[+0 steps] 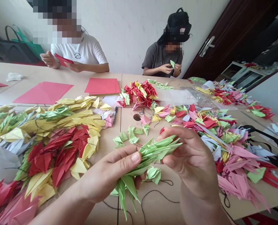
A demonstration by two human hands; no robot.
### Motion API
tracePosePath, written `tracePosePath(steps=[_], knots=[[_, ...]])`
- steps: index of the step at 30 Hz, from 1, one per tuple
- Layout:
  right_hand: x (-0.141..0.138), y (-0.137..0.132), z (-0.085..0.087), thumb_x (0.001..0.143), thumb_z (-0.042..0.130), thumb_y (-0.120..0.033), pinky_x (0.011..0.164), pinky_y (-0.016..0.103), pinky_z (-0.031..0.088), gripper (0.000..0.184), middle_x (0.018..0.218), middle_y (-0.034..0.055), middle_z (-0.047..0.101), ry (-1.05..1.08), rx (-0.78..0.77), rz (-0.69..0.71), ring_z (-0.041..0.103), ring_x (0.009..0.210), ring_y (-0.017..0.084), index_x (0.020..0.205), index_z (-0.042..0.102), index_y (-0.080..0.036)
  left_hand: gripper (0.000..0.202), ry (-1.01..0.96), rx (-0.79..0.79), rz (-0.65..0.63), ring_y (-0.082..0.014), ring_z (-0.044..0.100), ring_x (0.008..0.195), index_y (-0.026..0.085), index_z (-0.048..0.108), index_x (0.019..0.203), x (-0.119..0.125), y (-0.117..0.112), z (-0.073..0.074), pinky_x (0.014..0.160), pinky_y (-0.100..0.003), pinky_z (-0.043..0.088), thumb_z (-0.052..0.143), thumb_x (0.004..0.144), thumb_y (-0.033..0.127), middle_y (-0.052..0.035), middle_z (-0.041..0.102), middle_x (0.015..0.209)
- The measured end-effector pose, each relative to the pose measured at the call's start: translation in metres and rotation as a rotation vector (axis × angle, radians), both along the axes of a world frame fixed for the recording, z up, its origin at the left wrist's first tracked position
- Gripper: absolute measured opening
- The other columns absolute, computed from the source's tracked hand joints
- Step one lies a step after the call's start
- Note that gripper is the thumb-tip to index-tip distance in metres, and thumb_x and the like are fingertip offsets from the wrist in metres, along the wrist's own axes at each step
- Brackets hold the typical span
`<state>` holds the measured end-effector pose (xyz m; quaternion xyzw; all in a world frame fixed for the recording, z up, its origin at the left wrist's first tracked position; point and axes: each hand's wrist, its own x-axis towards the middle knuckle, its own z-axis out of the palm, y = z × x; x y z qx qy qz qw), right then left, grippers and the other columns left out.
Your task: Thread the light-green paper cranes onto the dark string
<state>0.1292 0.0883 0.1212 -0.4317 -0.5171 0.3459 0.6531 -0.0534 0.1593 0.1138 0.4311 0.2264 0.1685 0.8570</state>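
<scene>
My left hand [120,165] is closed around a thick bundle of light green folded paper cranes [157,148], thumb on top. Part of the bundle hangs below my palm. Curved about the bundle's right end is my right hand [190,156], its thumb beneath and its fingers above the pointed tips. A small red bit shows by its fingertips; I cannot make out what it is. Several loose green folded pieces [131,134] lie on the table beyond my hands, and one green piece [154,175] sits just below them. Dark cord [161,193] loops across the tabletop under my wrists.
Heaps of colourful folded cranes lie left [59,150] and right [237,175]. A red-and-yellow cluster [140,93], red paper sheets [102,86] and a pen [115,115] are farther back. Across the table, one person [80,53] handles red paper; another [162,57] holds a green piece.
</scene>
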Motion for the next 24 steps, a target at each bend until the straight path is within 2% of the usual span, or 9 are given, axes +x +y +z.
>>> tracePosePath(steps=[3,6,9,13,17,20,24], knots=[[-0.0003,0.0019,-0.0004,0.082,0.075,-0.012,0.059,0.017,0.057,0.036,0.090,-0.0025,0.071,0.005,0.049,-0.085,0.063,0.067,0.009,0.111,0.071,-0.033,0.035,0.013,0.024,0.017,-0.0103,0.059,0.060,0.018,0.074,0.091,-0.0015,-0.0003,0.0005,0.052,-0.018,0.047,0.074,0.080,0.051,-0.0007,0.063,0.072],[0.0008,0.0037,-0.0009,0.084,0.074,-0.014,0.053,0.015,0.055,0.032,0.085,-0.0031,0.069,0.081,0.074,-0.103,0.061,0.064,0.009,0.110,0.071,-0.032,0.036,0.033,0.001,-0.005,-0.0119,0.060,0.061,0.018,0.075,0.093,-0.0017,-0.0001,0.0017,0.053,-0.020,0.048,0.073,0.081,0.052,-0.0022,0.065,0.073],[0.0007,0.0041,-0.0011,0.082,0.076,-0.015,0.055,0.017,0.056,0.033,0.086,-0.0026,0.069,0.069,0.030,-0.058,0.063,0.064,0.009,0.110,0.071,-0.032,0.034,0.028,-0.008,-0.052,-0.0119,0.060,0.059,0.018,0.074,0.089,-0.0007,0.0006,0.0026,0.050,-0.019,0.047,0.070,0.084,0.052,-0.0024,0.066,0.073],[-0.0016,0.0032,-0.0021,0.080,0.079,-0.017,0.058,0.021,0.058,0.035,0.087,-0.0023,0.068,0.018,-0.043,0.006,0.065,0.066,0.011,0.109,0.070,-0.033,0.041,-0.016,-0.016,-0.093,-0.0094,0.057,0.048,0.018,0.074,0.096,0.0008,0.0005,0.0004,0.043,-0.016,0.042,0.065,0.086,0.057,-0.0014,0.065,0.066],[-0.0006,0.0022,-0.0023,0.083,0.078,-0.021,0.060,0.016,0.057,0.036,0.083,-0.0032,0.068,0.058,-0.047,0.103,0.065,0.067,0.009,0.115,0.069,-0.035,0.049,-0.023,-0.116,-0.149,-0.0075,0.052,0.041,0.016,0.072,0.099,0.0030,0.0009,-0.0035,0.036,-0.014,0.037,0.066,0.082,0.062,-0.0010,0.062,0.064],[0.0025,0.0022,-0.0019,0.089,0.072,-0.028,0.056,0.014,0.055,0.028,0.082,-0.0025,0.067,0.080,-0.066,0.164,0.062,0.063,0.007,0.117,0.069,-0.033,0.046,-0.082,-0.203,-0.194,-0.0056,0.048,0.038,0.016,0.071,0.095,0.0053,0.0025,-0.0042,0.036,-0.014,0.038,0.067,0.081,0.059,-0.0006,0.062,0.064],[0.0059,0.0030,-0.0031,0.092,0.068,-0.027,0.053,0.012,0.055,0.018,0.080,-0.0028,0.065,0.122,-0.043,0.129,0.060,0.059,0.006,0.109,0.072,-0.033,0.044,-0.058,-0.235,-0.188,-0.0062,0.048,0.038,0.017,0.069,0.086,0.0056,0.0034,-0.0036,0.036,-0.014,0.039,0.070,0.077,0.060,-0.0004,0.062,0.061]])
